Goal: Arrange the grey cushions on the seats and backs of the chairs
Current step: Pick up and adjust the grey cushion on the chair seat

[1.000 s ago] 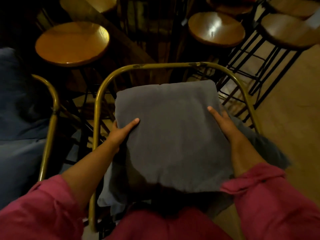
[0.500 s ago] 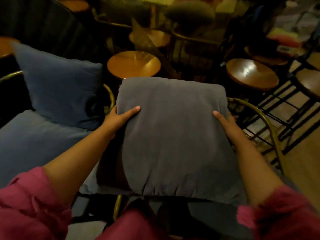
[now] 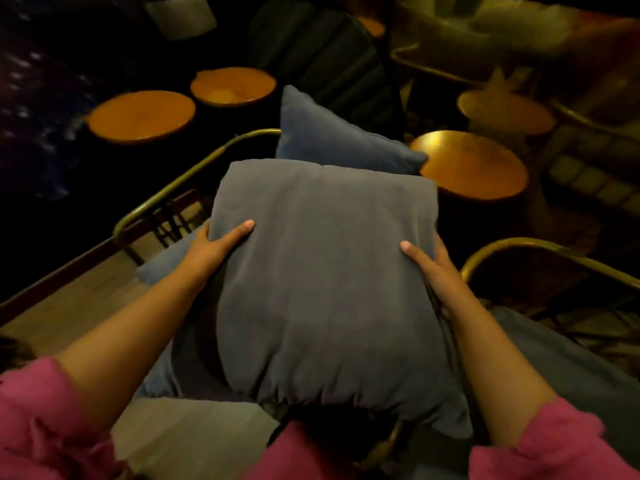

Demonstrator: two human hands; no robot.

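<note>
A square grey cushion [image 3: 325, 278] is held flat-faced at the centre of the view, gripped on its 9 and 3 o'clock edges. A second grey cushion [image 3: 341, 142] is seen upright at 12 o'clock, just behind it, against a brass-tubed chair [image 3: 194, 178]

You hold a grey cushion [image 3: 325, 282] up in front of you, your left hand [image 3: 211, 244] clamped on its left edge and your right hand [image 3: 433, 268] on its right edge. Behind it a second cushion [image 3: 332, 136] stands upright against a brass-coloured chair frame [image 3: 180, 183], beside round wooden stools [image 3: 474, 164].
</note>
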